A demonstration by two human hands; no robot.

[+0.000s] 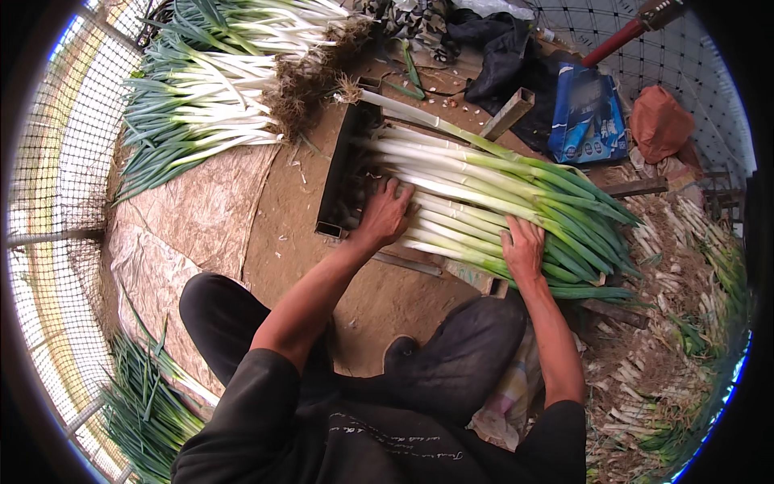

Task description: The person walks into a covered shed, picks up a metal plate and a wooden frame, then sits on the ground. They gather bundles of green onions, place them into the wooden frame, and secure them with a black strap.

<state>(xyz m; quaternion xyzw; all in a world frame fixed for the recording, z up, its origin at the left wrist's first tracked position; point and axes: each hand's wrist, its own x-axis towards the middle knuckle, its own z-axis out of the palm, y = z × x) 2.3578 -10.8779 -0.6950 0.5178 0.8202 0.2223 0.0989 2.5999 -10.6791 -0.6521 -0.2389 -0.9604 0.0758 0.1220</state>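
Note:
A thick layer of long green onions [484, 189] lies across a low stand in front of me, white ends to the left and green leaves to the right. Their white ends reach a black upright metal plate [339, 173]. One onion [403, 109] at the far side still has roots and sticks out past the others. My left hand [385, 211] rests on the white ends beside the plate, fingers slightly apart. Farther right, my right hand [524, 244] lies on the near stalks where white turns green, fingers stretched out. The undersides of both hands are hidden.
Rooted green onions [218, 97] are heaped at the far left, and more leaves [145, 403] lie at the near left. Trimmed root waste [653, 347] covers the right side. A blue bag [587, 113], an orange-red sack [661, 123] and dark cloth [504, 60] sit beyond the stand.

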